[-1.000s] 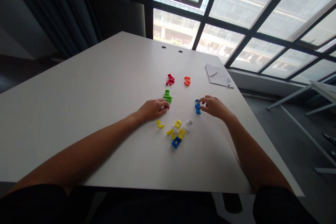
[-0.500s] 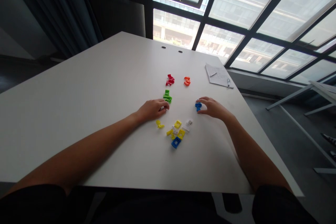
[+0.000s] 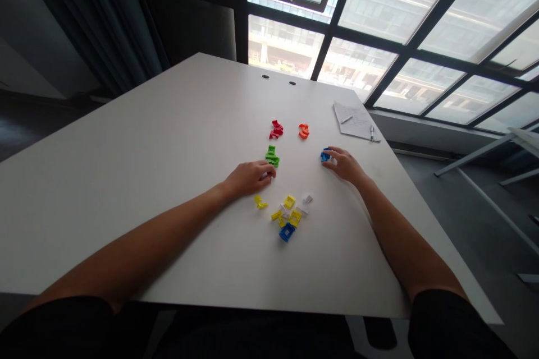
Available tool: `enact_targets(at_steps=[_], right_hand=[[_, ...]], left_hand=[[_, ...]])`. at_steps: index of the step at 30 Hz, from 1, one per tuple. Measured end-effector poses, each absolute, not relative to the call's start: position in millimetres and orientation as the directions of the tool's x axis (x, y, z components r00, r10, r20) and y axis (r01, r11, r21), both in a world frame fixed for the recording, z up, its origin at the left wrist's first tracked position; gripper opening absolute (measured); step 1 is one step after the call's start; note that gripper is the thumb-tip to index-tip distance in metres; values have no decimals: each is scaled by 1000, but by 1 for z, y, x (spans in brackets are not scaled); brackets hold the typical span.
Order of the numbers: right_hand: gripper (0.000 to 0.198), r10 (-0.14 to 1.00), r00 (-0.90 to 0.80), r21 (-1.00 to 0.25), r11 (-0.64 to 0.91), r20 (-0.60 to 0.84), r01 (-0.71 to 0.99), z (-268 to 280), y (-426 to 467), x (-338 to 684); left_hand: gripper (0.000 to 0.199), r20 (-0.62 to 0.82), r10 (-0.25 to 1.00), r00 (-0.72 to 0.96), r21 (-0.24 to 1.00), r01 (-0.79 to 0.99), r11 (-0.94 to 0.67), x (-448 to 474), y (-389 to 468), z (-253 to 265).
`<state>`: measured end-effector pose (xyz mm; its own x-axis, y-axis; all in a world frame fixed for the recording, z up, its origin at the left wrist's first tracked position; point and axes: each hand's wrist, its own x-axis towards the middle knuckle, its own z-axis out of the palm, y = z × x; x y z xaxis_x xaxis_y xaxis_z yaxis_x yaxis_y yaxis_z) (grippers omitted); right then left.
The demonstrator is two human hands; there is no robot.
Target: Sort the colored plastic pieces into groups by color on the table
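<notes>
My right hand (image 3: 342,164) has its thumb and fingers around a small cluster of blue plastic pieces (image 3: 325,155) on the table's right side. Partly hidden by those fingers, the cluster's exact shape cannot be told. My left hand (image 3: 252,176) rests on the table with its fingers curled, just in front of the green plastic pieces (image 3: 272,157); whatever its fingertips hold, if anything, is hidden. Nearer to me lies a loose group: yellow pieces (image 3: 295,219), white pieces (image 3: 308,199) and a blue square piece (image 3: 287,231). One yellow piece (image 3: 260,202) sits apart on the left.
Red pieces (image 3: 277,129) and orange pieces (image 3: 304,131) lie farther back on the white table (image 3: 177,140). A sheet of paper (image 3: 356,118) with pens on it is near the right edge. Windows stand behind the table, and a dark curtain (image 3: 88,22) hangs at the left.
My right hand has moved slightly away from me, along with the blue pieces in its fingers. The left hand stays by the green pieces. The whole view has shifted a little.
</notes>
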<state>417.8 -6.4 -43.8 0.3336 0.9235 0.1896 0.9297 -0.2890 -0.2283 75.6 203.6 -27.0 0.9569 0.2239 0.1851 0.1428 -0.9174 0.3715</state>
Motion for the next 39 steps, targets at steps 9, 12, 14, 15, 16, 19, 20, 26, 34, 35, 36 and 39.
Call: enact_targets(at_steps=[9,12,14,15,16,19,20,26,34,35,36,39], right_hand=[[47,880,421,-205,-380,220,902,-46,58,472],[54,870,445,-221,-401,212,889,-48,72,487],[64,859,471,-241,-422,202,874,-49,77,495],[70,852,486,-251,-436,194,864,-49,79,497],[74,847,499,-261,-447,184,856,-48,79,500],[84,854,491,-270,-439,169,857,-44,77,499],[86,861,477,-262,-426,177,866,-41,75,496],[43,911,235,-218,-167,339,962,0,53,426],[14,904,-330,-379,416,271,827,49,-29,244],[15,906,-350,-386,419,239,822,47,-36,232],[17,908,-364,-387,419,208,821,44,-42,223],[22,917,-376,-346,397,129,850,30,-51,213]], left_hand=[[22,160,235,959,381,159,-911,75,202,-23],[22,160,231,960,387,154,-909,75,203,-24],[22,164,229,959,388,151,-909,75,203,-25],[22,167,229,959,388,150,-909,75,203,-25],[22,170,229,958,388,149,-910,75,203,-25],[21,173,229,958,388,147,-910,75,203,-26],[21,172,230,958,389,148,-909,75,203,-25],[22,165,229,959,391,150,-908,75,201,-22],[22,189,241,952,383,155,-911,75,200,-23],[22,193,242,951,383,154,-911,75,200,-23],[22,197,243,950,382,153,-911,75,200,-23],[22,212,243,946,378,150,-913,76,200,-24]])
